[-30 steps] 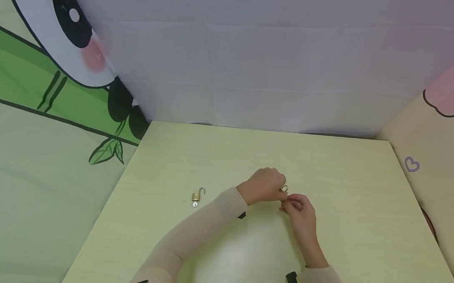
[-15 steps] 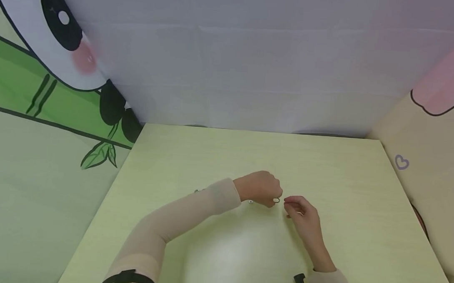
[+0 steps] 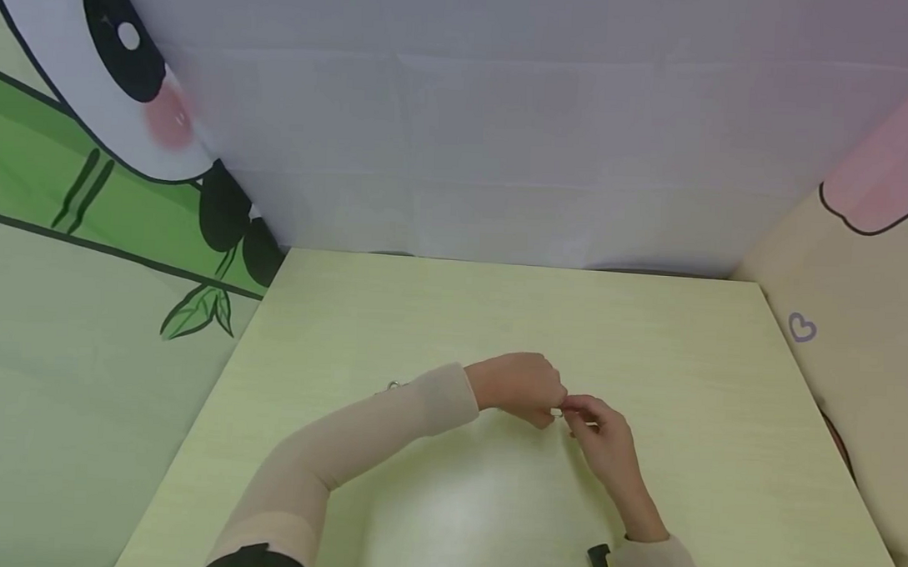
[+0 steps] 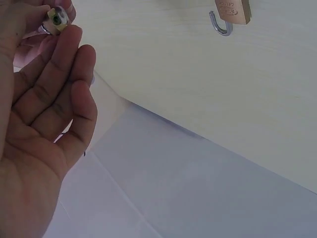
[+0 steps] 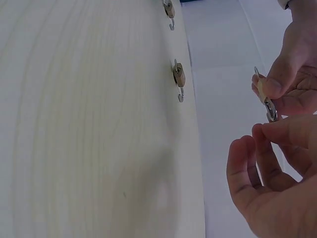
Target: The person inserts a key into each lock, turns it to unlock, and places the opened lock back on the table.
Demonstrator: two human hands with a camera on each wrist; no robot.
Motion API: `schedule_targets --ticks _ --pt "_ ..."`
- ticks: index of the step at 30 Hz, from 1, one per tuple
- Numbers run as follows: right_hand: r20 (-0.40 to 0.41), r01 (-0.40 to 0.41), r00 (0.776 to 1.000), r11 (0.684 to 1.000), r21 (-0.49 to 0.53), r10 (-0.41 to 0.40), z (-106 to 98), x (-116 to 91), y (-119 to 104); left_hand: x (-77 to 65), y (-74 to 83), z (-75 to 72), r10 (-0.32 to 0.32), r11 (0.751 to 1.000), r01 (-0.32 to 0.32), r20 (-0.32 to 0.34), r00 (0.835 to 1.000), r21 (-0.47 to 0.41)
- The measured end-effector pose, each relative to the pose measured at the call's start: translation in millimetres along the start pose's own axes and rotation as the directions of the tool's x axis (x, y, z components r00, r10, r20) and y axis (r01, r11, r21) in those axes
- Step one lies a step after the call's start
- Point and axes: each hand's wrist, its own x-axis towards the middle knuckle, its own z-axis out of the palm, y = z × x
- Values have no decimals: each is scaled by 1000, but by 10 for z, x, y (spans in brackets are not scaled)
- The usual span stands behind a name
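Note:
My left hand (image 3: 516, 387) holds a small brass padlock (image 5: 262, 90) between thumb and fingers. Thin metal sticks up from its far end, and a silver piece (image 5: 271, 110), which looks like a key head, points towards my right hand (image 3: 605, 437). Thumb and index tips of the right hand come together right at the end of that silver piece, covering part of it. In the left wrist view the silver piece (image 4: 60, 16) shows as rounded with a dark centre, among the fingers. The two hands meet above the table.
Two more brass padlocks lie on the pale table (image 3: 513, 311): a nearer padlock (image 5: 179, 75) and a farther padlock (image 5: 169, 10), both with open shackles. From the head view, the left sleeve (image 3: 374, 427) hides most of them. A printed cloth (image 3: 459, 150) hangs behind the table.
Half a second ago a small gap parted the hands; now the right fingertips meet the padlock's silver piece. The left hand has lowered slightly, and its sleeve covers the left padlock seen earlier.

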Motion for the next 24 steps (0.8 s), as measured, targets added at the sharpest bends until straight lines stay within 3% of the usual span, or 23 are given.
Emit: schedule_targets --ticks 4,14,24 --pt "14 -18 1000 999 -49 18 4 -8 9 -6 -21 48 34 999 -34 -45 998 2" --pt "33 -97 994 991 -94 101 47 -17 16 -12 -56 130 33 997 -23 -131 991 78" --pt "61 -271 960 962 -19 272 45 -12 -8 16 -48 213 -10 997 25 -179 984 78"
